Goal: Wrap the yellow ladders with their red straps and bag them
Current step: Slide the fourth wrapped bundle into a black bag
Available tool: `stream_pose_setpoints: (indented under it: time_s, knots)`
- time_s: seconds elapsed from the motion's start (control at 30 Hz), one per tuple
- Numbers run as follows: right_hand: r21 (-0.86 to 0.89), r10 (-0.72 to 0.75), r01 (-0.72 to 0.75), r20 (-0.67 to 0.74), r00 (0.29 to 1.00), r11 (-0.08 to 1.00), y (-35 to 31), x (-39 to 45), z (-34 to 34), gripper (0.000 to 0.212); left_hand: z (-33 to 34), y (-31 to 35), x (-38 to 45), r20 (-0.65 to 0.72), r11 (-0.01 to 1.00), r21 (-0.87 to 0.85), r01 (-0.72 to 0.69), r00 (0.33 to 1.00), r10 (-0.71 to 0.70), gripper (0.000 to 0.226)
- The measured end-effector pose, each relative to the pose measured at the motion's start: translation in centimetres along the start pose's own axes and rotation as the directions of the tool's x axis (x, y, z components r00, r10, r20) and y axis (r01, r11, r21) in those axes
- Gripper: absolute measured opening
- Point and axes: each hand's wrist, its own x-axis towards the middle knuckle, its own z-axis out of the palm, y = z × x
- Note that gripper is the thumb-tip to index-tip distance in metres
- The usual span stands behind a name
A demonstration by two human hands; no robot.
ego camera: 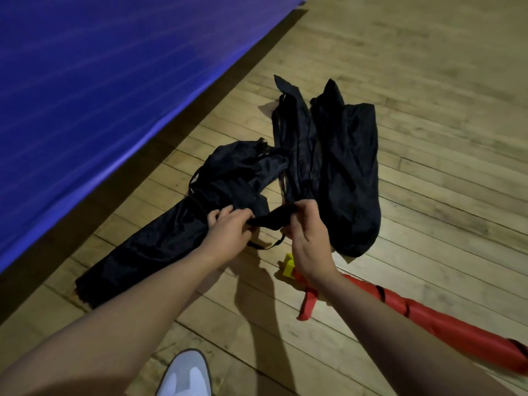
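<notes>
A blue mat (100, 81) fills the view from nine to twelve o'clock, its edge running diagonally, so the wooden floor (428, 81) beside it serves as the working ground, and everything lies within arm's reach of the person standing over it. On the floor, just above centre toward one o'clock, two slack black bags (343, 167) lie side by side, flat and seemingly empty, likely waiting their turn. A third bag (160, 244) stretches from the centre down toward eight o'clock; it looks fuller along its length, though what it holds cannot be seen. At four o'clock a ladder (445, 324) lies rolled into a long bundle bound round by its red strap, with a loose strap end (307, 305) trailing and a bit of yellow rung (288, 267) showing at the near end; it rests just beside the bags, probably so it can be slid straight in once a mouth is open. Both hands meet at the centre. The left hand (228, 227) has its fingers curled into the black cloth at the bag's top, and the right hand (307, 230) pinches a fold of the same dark cloth, the two seemingly spreading or finding an opening; which bag that fold belongs to is hard to tell. A thin black cord (268, 245) hangs in a loop beneath them. A white shoe (185, 375) shows at six o'clock.
</notes>
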Motion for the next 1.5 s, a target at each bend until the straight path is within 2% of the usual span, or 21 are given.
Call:
stream_pose_setpoints:
  time_s: [0.07, 0.17, 0.2, 0.27, 0.3, 0.33, 0.4, 0.47, 0.53, 0.6, 0.67, 0.77, 0.83, 0.9, 1.0, 1.07, 1.17, 1.27, 1.37, 1.43, 1.5]
  knots:
    - [0.108, 0.092, -0.082, -0.092, 0.991, 0.991, -0.4, 0.0, -0.3, 0.010, 0.0, 0.8, -0.5, -0.031, 0.999, -0.034, 0.009, 0.999, -0.010, 0.016]
    - [0.209, 0.214, -0.174, -0.189, 0.958, 0.962, -0.7, 0.1, -0.8, 0.009, 0.1, 1.9, -1.5, 0.048, 0.987, -0.153, -0.049, 0.997, 0.057, 0.016]
    - [0.193, 0.227, -0.185, -0.226, 0.947, 0.964, -0.6, 0.2, -1.1, 0.010, 0.3, 2.1, -1.9, 0.065, 0.992, -0.098, -0.077, 0.994, 0.084, 0.020]
    - [0.171, 0.248, -0.204, -0.295, 0.923, 0.964, -0.4, 0.1, -1.9, 0.010, 0.6, 1.9, -2.2, 0.071, 0.984, 0.140, -0.108, 0.993, 0.099, 0.026]
    - [0.179, 0.264, -0.216, -0.319, 0.910, 0.960, -0.2, 0.0, -2.2, 0.010, 0.6, 1.8, -2.3, 0.054, 0.973, 0.206, -0.103, 0.994, 0.093, 0.026]
    - [0.187, 0.282, -0.231, -0.328, 0.902, 0.955, -0.1, -0.1, -2.5, 0.009, 0.5, 1.7, -2.3, 0.037, 0.971, 0.220, -0.091, 0.996, 0.085, 0.023]
    - [0.151, 0.305, -0.269, -0.322, 0.896, 0.951, 0.4, -0.2, -2.9, 0.013, 0.2, 2.1, -2.3, 0.045, 0.985, 0.143, -0.093, 0.995, 0.088, 0.011]
    - [0.075, 0.313, -0.304, -0.273, 0.910, 0.950, 1.2, -0.2, -3.1, 0.029, 0.0, 2.9, -2.2, 0.088, 0.996, 0.009, -0.092, 0.992, 0.091, 0.007]
    - [-0.089, 0.276, -0.301, -0.218, 0.936, 0.950, 2.2, -0.2, -3.0, 0.051, 0.0, 3.9, -1.9, 0.065, 0.990, -0.127, -0.056, 0.996, 0.065, 0.013]
    - [-0.347, 0.172, -0.233, -0.199, 0.965, 0.908, 2.7, -0.5, -2.9, 0.067, 0.1, 4.9, -1.2, 0.036, 0.964, -0.266, -0.001, 0.999, 0.011, 0.017]
    - [-0.513, 0.054, -0.116, -0.135, 0.989, 0.851, 3.1, -0.8, -2.9, 0.078, 0.1, 5.9, 0.0, 0.064, 0.940, -0.339, 0.047, 0.998, -0.027, 0.016]
    - [-0.585, 0.006, 0.041, 0.078, 0.997, 0.810, 3.7, -1.0, -2.8, 0.084, 0.0, 6.8, 1.5, 0.140, 0.913, -0.402, 0.073, 0.990, -0.018, 0.018]
    - [-0.620, 0.002, 0.097, 0.157, 0.988, 0.779, 4.0, -1.1, -2.4, 0.076, -0.3, 6.5, 1.7, 0.187, 0.893, -0.438, 0.102, 0.982, -0.020, 0.024]
    - [-0.607, -0.012, 0.092, 0.134, 0.991, 0.789, 4.0, -0.3, -1.5, 0.061, -0.5, 5.5, 2.1, 0.178, 0.898, -0.426, 0.113, 0.983, -0.040, 0.026]
    - [-0.589, -0.040, 0.114, 0.138, 0.990, 0.800, 3.6, 1.9, 0.1, 0.041, -0.9, 3.3, 3.0, 0.043, 0.923, -0.367, 0.112, 0.994, -0.104, 0.025]
    - [-0.576, -0.039, 0.116, 0.144, 0.989, 0.809, 3.3, 3.6, 1.4, 0.032, -1.1, 1.8, 4.1, -0.029, 0.939, -0.312, 0.142, 0.987, -0.159, 0.023]
    - [-0.557, -0.023, 0.102, 0.147, 0.989, 0.824, 3.6, 6.3, 3.7, 0.026, -1.1, -1.0, 6.5, -0.048, 0.958, -0.186, 0.217, 0.972, -0.230, 0.023]
    - [-0.585, 0.002, 0.113, 0.192, 0.981, 0.803, 4.5, 8.4, 5.7, 0.030, -0.8, -3.2, 8.6, -0.018, 0.940, -0.071, 0.332, 0.942, -0.334, 0.043]
    - [-0.590, 0.084, 0.057, 0.209, 0.974, 0.805, 5.5, 10.0, 7.2, 0.043, -0.4, -4.3, 10.1, 0.035, 0.905, -0.025, 0.424, 0.905, -0.423, 0.068]
    - [-0.624, 0.128, 0.052, 0.240, 0.962, 0.779, 6.2, 11.0, 8.0, 0.053, 0.0, -4.9, 11.0, 0.057, 0.898, -0.013, 0.439, 0.897, -0.438, 0.071]
    - [-0.675, 0.187, 0.067, 0.296, 0.937, 0.735, 6.5, 11.8, 8.4, 0.065, 0.5, -5.1, 11.3, 0.067, 0.906, -0.001, 0.423, 0.904, -0.422, 0.061]
